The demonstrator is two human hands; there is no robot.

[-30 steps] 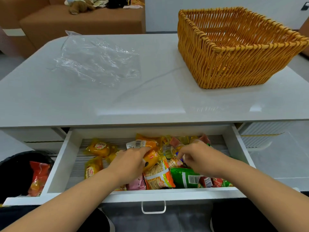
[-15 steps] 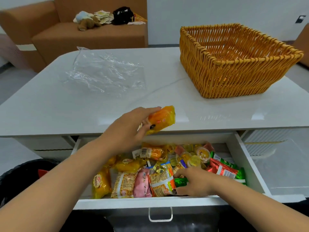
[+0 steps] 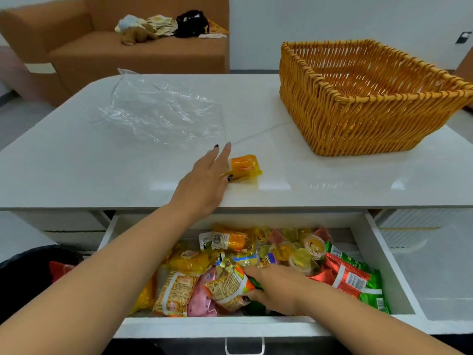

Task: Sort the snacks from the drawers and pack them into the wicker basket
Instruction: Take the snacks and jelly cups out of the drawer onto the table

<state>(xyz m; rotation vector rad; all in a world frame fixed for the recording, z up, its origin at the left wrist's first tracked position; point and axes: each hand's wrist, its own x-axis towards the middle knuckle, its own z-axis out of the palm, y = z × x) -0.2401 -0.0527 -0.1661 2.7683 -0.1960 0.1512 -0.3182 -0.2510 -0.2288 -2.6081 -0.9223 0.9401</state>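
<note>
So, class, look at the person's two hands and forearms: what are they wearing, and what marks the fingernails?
Both forearms are bare, with no sleeves, gloves, watch or bracelet in view. The left hand has dark-polished nails on most fingers, and one fingertip looks pale or glittery. The right hand shows one dark nail; its other nails are hidden.

Ahead of you stands a white table [image 3: 76, 170] with a glossy top that throws back pale patches of overhead light toward three o'clock. At eleven o'clock, behind the table, you see a brown sofa [image 3: 138, 55] with a heap of soft items [image 3: 169, 25] lying on its seat, among them something black. From twelve to two o'clock runs a plain white wall [image 3: 332, 19], carrying a small dark fitting [image 3: 463, 37] at its far right. You have pale grey floor [image 3: 23, 119] showing at nine o'clock, beside the table's edge, and more again at three o'clock.
</note>
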